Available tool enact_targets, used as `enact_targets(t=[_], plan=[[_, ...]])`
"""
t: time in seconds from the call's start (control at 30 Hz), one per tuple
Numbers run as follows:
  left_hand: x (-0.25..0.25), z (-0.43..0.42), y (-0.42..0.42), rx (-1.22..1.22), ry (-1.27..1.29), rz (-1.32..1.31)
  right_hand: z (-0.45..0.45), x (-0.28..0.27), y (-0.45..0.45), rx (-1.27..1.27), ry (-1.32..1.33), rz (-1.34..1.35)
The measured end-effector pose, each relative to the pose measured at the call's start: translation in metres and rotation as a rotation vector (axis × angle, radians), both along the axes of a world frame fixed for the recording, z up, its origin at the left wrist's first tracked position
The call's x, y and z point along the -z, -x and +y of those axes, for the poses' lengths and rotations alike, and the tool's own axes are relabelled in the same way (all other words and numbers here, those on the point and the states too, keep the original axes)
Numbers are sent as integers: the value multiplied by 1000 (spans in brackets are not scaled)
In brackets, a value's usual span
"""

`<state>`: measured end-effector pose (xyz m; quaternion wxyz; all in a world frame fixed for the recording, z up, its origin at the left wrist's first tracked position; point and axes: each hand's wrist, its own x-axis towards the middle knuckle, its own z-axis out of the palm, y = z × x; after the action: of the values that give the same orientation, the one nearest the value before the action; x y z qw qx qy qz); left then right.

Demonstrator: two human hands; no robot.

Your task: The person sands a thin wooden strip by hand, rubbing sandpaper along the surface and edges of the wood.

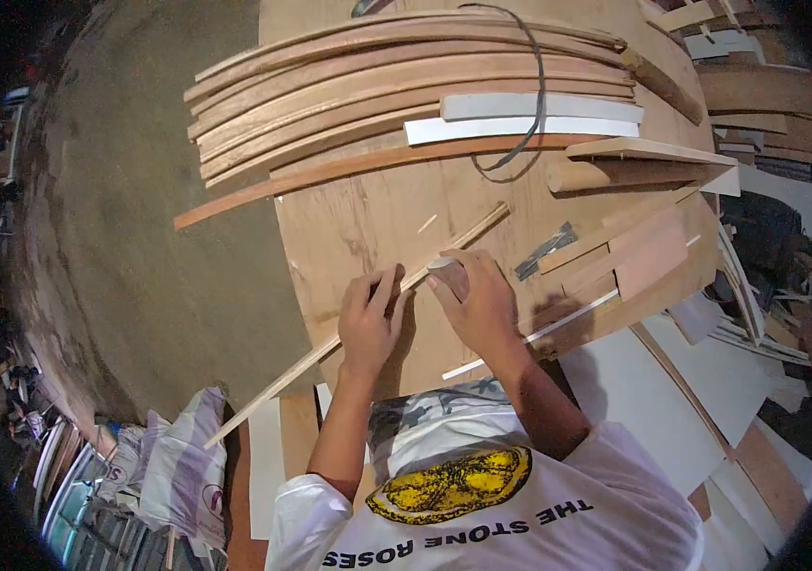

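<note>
A long thin wooden strip (293,372) lies slantwise across the plywood worktop (330,228), its near end sticking out past the left edge. My left hand (371,322) grips the strip around its middle, fingers closed. Just to the right, my right hand (480,303) is closed on a small folded piece of sandpaper (450,276), brownish with a pale edge, held against the strip. The strip's far end (496,213) shows beyond my right hand. A small wood sliver (428,224) lies above the strip.
Several wooden mouldings (330,90) lie stacked at the back, with white strips (520,128) and a black cord loop (541,86) over them. Wood offcuts (648,252) and dark tape (546,249) lie right. A white sack (187,466) stands on the floor at left.
</note>
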<state>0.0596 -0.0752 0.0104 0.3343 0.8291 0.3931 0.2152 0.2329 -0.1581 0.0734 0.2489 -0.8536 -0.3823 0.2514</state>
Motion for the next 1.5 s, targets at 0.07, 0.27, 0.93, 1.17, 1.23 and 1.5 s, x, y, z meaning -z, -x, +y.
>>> enact_targets(t=[0.07,0.27,0.93,1.17,1.23,1.5], plan=[[2,1,-5,-28,-8,-11,-5,11,2,30,-12,-18],[7,-2,-6,-77,-71,8,-2,31,17,-119,-4,59],[15,-5,-2,-143,-69,-40,15,42,6,-238,249,-284],[10,-3,7,-163,-27,-55,-17,73,-10,-175,31,-296],[5,-2,26,-163,-41,-4,-8,60,-12,-61,111,-267],[11,-3,37,-159,-110,-42,-4,56,43,-227,41,-136]])
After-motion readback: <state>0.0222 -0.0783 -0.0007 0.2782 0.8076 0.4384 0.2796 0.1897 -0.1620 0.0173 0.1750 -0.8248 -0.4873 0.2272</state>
